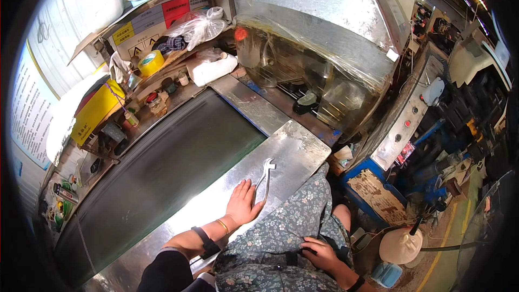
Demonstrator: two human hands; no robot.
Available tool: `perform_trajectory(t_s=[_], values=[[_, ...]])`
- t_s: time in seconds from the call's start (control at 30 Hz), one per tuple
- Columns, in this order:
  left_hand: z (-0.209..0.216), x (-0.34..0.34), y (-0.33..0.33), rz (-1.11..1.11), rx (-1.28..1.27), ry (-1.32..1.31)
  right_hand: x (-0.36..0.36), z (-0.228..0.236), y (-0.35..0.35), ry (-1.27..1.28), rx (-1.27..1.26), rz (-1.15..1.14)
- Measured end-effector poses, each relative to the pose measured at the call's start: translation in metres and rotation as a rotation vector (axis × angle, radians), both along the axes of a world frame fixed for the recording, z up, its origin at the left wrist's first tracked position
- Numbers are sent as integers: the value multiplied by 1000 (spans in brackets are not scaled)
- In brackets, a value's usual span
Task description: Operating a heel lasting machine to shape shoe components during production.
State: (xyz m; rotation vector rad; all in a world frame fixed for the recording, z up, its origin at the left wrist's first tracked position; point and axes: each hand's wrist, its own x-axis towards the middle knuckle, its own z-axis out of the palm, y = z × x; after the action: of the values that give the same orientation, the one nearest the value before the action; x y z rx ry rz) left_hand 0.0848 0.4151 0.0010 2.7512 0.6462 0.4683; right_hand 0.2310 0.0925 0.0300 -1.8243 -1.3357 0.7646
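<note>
My left hand (241, 204) lies flat on the bare metal tabletop (294, 143), fingers stretched out and holding nothing. Beside its thumb is a silver hand tool (267, 170) with a hooked head and slim, curved handle; its exact kind is unclear. The thumb reaches the lower end of the handle, but I cannot tell whether they touch. Over my lap spreads a dark floral apron (270, 238). On it rests my right hand (320, 254), its fingers loosely bent and apart, with nothing seen in them. A dark conveyor belt (167, 178) runs left of the tabletop.
Ahead stands a machine hood (313, 5) with clear plastic sheeting below it. A shelf along the left wall holds yellow tape (151, 62), jars and bags. To my right are a control panel (403, 124) with buttons, a blue-framed cabinet and a white jug (400, 247).
</note>
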Motion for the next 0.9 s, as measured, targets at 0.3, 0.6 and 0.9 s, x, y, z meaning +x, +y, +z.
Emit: perform_trajectory(t_s=[0.3,0.6,0.9], values=[[-4,-51,-15,5,-227,-34,48,-2,33,194,-96,-29],[1,-262,-104,735,-182,298,69,10,216,-399,360,165],[5,-250,-106,716,-134,212,67,-20,220,-624,45,212]])
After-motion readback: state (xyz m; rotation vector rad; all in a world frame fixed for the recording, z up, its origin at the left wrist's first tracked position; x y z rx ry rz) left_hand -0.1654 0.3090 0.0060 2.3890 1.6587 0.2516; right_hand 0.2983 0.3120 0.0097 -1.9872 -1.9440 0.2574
